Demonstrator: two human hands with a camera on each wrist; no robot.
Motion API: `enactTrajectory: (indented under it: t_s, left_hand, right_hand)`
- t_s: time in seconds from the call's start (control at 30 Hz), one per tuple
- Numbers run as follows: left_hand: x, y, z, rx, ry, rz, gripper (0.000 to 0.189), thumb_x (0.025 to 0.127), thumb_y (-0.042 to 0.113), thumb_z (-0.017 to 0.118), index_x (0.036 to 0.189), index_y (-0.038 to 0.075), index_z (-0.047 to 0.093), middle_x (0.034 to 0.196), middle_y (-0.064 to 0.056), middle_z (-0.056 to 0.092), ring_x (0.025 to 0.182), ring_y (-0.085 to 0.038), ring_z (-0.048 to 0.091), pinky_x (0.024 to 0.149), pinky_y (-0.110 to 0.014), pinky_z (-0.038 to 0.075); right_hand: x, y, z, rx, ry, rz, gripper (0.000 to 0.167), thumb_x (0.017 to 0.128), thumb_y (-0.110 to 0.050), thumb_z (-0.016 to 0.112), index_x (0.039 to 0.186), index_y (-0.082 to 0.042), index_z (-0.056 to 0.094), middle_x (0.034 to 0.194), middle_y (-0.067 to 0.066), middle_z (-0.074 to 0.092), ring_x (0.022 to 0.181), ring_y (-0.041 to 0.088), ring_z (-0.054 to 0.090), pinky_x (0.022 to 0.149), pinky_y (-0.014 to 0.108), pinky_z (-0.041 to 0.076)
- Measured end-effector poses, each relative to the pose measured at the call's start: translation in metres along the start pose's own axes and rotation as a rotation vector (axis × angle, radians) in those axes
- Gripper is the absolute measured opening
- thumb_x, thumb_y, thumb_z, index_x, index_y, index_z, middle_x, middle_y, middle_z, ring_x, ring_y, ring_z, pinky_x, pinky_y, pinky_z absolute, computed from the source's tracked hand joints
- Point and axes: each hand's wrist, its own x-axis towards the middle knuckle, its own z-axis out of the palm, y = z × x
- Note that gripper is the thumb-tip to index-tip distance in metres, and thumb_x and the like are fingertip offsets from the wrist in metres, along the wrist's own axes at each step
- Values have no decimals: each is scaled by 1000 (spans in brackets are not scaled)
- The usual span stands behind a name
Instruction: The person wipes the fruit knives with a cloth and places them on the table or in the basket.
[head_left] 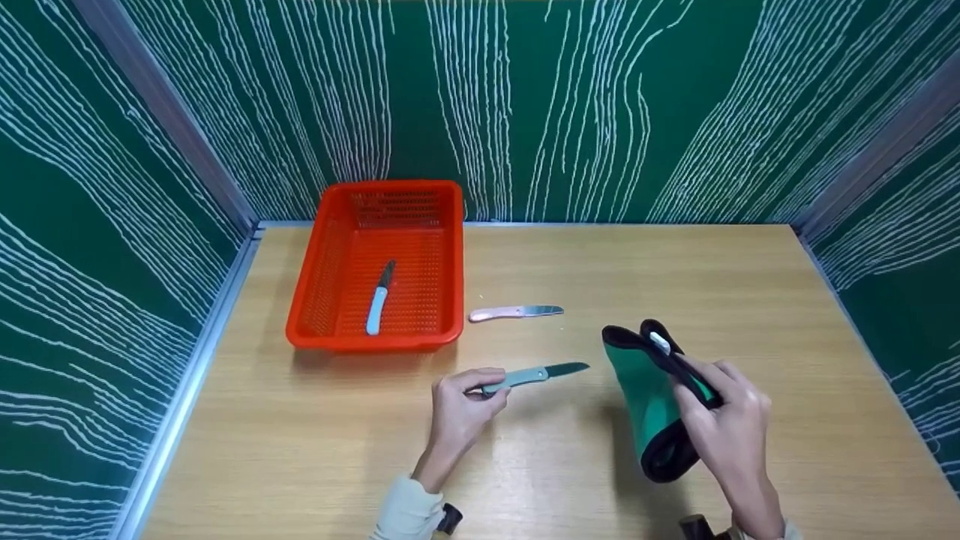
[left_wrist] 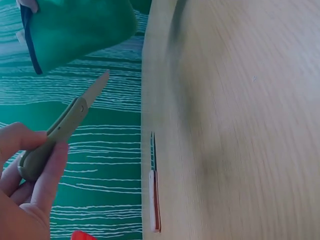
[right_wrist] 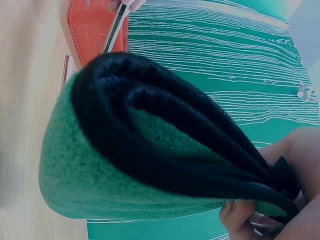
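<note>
My left hand (head_left: 463, 409) pinches the pale green handle of a folding knife (head_left: 529, 376), its dark blade out and aimed right, above the table. In the left wrist view that knife (left_wrist: 67, 120) sits between thumb and fingers. Across from it, my right hand (head_left: 727, 412) grips a folded green cloth (head_left: 645, 390) with black edging and a small white tag. The right wrist view shows the cloth (right_wrist: 125, 165) looped over on itself, apart from the blade. A pink-handled knife (head_left: 516, 313) lies on the table behind the left hand, blade to the right.
A red plastic basket (head_left: 300, 330) stands at the back left, and a blue-handled knife (head_left: 380, 300) lies inside it. Green walls (head_left: 480, 112) with white wavy lines enclose the wooden table (head_left: 300, 450) at the back and both sides.
</note>
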Motion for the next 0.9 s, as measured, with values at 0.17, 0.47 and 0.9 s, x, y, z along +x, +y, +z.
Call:
enactTrajectory:
  t_s: [0.17, 0.47, 0.9]
  left_hand:
    - [-9, 25, -2, -67, -6, 43, 21, 74, -8, 74, 95, -3, 73, 97, -15, 71, 84, -25, 69, 70, -29, 59]
    - [-15, 25, 0, -160, -8, 219, 20, 71, -14, 73, 90, -10, 71, 95, -22, 69, 83, -31, 69, 65, -38, 59]
    - [-21, 31, 5, -189, -57, 222, 21, 72, -8, 76, 93, -5, 73, 98, -13, 71, 91, -21, 69, 76, -32, 57]
  right_hand:
    - [3, -2, 4, 24, 29, -51, 23, 68, 9, 71, 86, -3, 76, 70, 4, 62, 58, 5, 46, 48, 13, 32]
    - [5, -8, 10, 32, 51, -73, 23, 67, 10, 72, 86, -2, 75, 68, 5, 60, 56, 6, 43, 47, 13, 30]
    - [-8, -30, 27, 88, -65, -149, 32, 69, 11, 72, 96, -4, 74, 72, -2, 58, 53, 7, 44, 40, 14, 33]
